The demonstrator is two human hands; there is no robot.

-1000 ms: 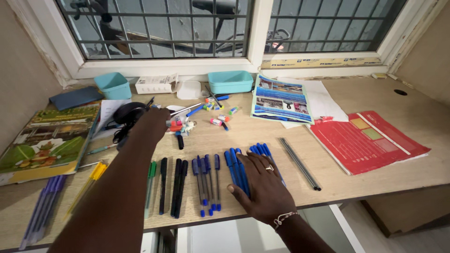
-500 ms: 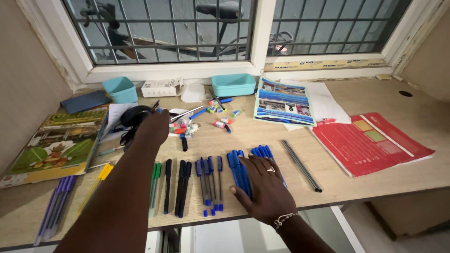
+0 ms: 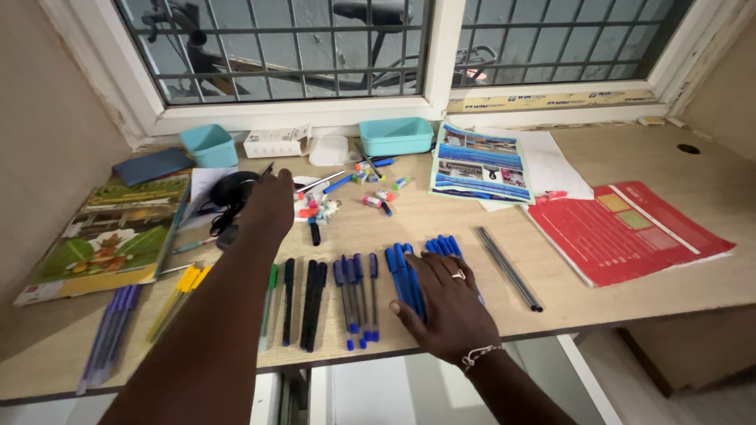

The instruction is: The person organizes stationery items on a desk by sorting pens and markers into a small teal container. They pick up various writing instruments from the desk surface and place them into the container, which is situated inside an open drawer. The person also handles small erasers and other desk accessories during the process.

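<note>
Since the earlier frames little has been shifted; the left hand is kept stretched toward the centre-left of the frame, while the right hand is kept pressed flat, fingers spread, on the row of dark blue capped pens at lower centre; nothing is clasped by it. Just beyond and right of the left hand's fingertips a scatter of small coloured pen caps and erasers is seen, with a short black marker lying nearest, its long axis running up and down the frame; the left hand is clearly the nearer one. Whether anything is pinched under the left hand cannot be told, since only its back is shown.
</note>
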